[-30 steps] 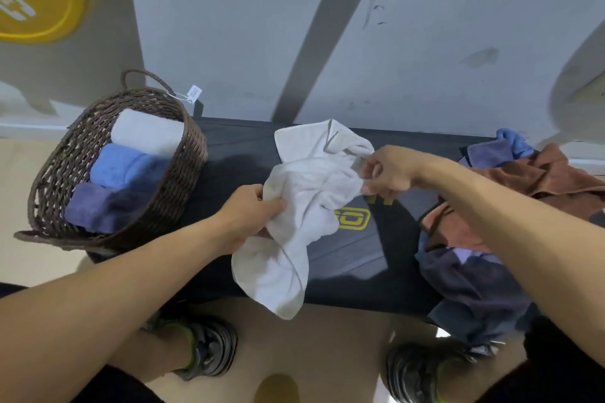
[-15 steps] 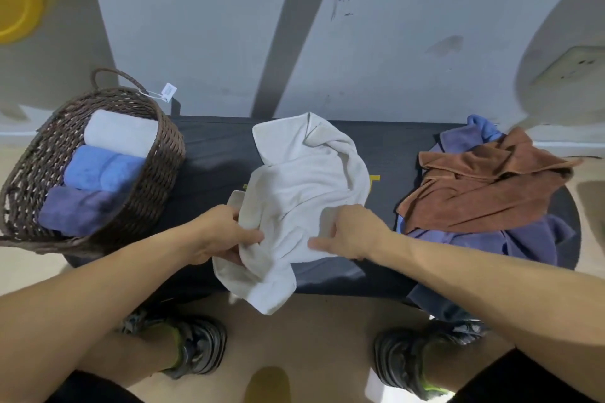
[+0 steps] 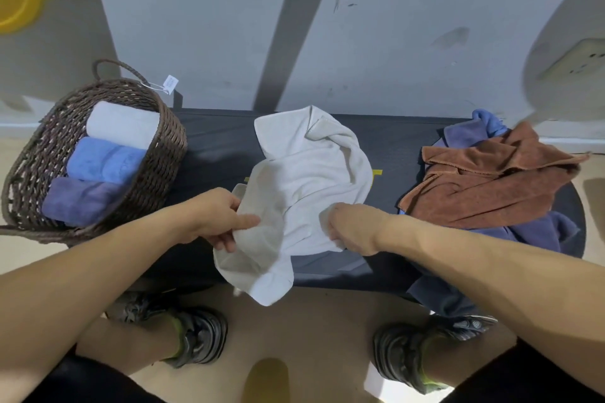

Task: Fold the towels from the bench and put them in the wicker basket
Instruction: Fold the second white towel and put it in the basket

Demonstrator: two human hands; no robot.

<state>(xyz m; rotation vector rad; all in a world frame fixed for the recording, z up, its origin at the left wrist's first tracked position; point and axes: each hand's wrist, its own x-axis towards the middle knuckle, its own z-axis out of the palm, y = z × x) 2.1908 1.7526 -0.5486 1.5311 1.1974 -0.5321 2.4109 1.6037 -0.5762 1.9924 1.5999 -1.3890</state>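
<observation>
Two hands were closed on one white towel (image 3: 314,173), which was spread crumpled across the middle of the dark tabletop (image 3: 393,147), its near end hanging over the front edge. Its left edge was pinched in the grip of the left hand (image 3: 219,219); its near right edge was bunched in the curled fingers of the right hand (image 3: 352,227). Three rolled towels were held in the wicker basket (image 3: 167,154) at the left end. A brown towel (image 3: 484,183) was heaped over purple ones at the right.
</observation>
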